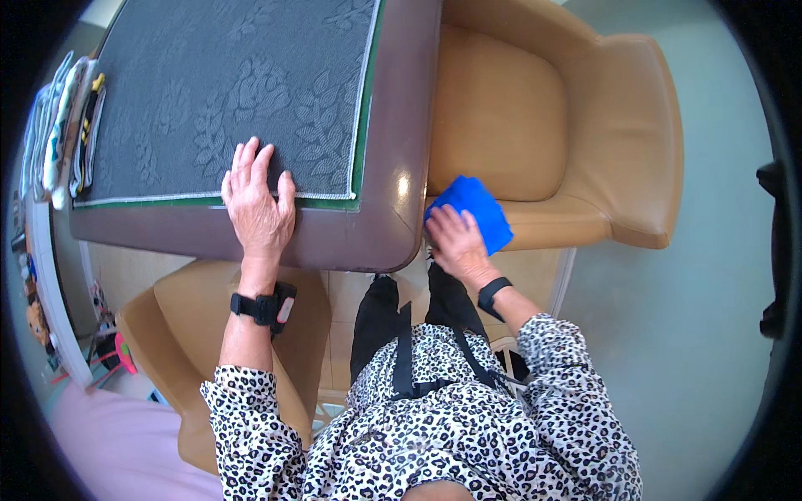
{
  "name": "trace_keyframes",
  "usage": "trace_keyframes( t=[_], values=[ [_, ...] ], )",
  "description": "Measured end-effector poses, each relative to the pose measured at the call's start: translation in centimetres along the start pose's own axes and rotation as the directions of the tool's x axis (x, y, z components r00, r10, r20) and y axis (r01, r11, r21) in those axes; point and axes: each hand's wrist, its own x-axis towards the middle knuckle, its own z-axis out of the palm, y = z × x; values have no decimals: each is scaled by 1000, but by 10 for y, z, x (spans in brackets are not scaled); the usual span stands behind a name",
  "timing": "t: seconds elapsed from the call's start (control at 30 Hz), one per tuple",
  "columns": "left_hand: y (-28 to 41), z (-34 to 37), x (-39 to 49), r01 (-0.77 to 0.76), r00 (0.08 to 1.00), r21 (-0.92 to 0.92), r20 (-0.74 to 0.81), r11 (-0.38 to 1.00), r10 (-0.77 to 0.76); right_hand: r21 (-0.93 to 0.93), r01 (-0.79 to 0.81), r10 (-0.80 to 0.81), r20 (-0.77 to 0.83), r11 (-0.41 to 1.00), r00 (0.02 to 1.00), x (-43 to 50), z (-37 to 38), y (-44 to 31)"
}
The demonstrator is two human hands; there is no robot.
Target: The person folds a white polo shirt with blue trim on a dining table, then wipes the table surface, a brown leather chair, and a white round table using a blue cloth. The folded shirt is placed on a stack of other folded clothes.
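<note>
My left hand [255, 210] lies flat at the near edge of the table, fingers spread over a dark grey mat [263, 94] with a woven flower and leaf pattern. Nothing is in that hand. Beyond the table's rounded near-right corner, my right hand [460, 244] has hold of a folded blue cloth [476, 210]. The cloth overlaps the near armrest of a tan leather-look armchair [501, 113]; whether it touches the armrest is hard to tell. My right fingers are slightly blurred and partly cover the cloth.
The table's brown rim [401, 125] runs close beside the armchair. A stack of folded textiles [62, 125] stands at the table's left end. Another tan chair [194, 332] is near my left forearm. A pale purple cover [113, 438] shows at lower left.
</note>
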Motion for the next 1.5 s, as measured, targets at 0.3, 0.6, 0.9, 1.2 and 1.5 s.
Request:
trace_keyframes(
  t=[0.3, 0.6, 0.9, 1.2, 1.5],
  values=[
    [-55, -11, -25, 44, 995, -2, -95, 999, -44, 65, -274, 275, 0, 960, 962, -56, 2, 54],
    [-73, 0, -50, 346, 934, 204, -166, 916, -316, 643, -498, 654, -7, 582, 757, 45, -36, 61],
    [-48, -2, -39, 372, 921, 89, -158, 924, -356, 318, 168, -156, -63, 933, 986, 147, -96, -99],
    [-21, -8, -34, 422, 896, 19, -159, 906, -414, 96, 19, -7, -124, 995, 992, 178, -80, -63],
    [-10, -23, -40, 452, 891, 0, -53, 892, -451, 142, -6, 24, -126, 990, 992, 286, -79, 41]
  ],
)
